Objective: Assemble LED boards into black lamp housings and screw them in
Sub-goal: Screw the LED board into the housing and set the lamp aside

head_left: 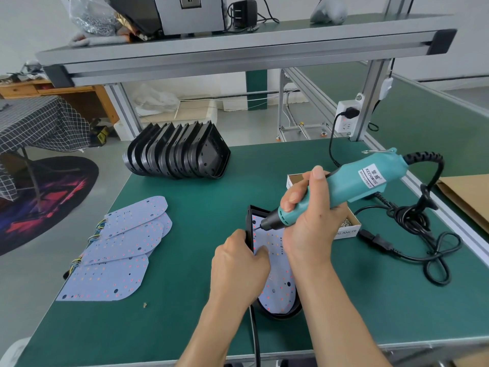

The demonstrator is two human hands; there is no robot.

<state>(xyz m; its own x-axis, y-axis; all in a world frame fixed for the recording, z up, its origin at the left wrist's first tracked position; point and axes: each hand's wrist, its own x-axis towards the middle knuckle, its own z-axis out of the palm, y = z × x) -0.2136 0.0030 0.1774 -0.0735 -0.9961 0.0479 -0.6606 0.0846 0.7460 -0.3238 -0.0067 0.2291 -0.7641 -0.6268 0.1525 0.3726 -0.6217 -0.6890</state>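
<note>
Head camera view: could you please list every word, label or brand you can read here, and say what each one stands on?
"KEENWISE": white label on the teal electric screwdriver held in the right hand.
Chinese characters above and small print below that word: too small to read.
"ALANCER": side of the small cardboard screw box; its start is hidden behind the right hand.
LED boards, black lamp housings, wall socket: no legible text.
</note>
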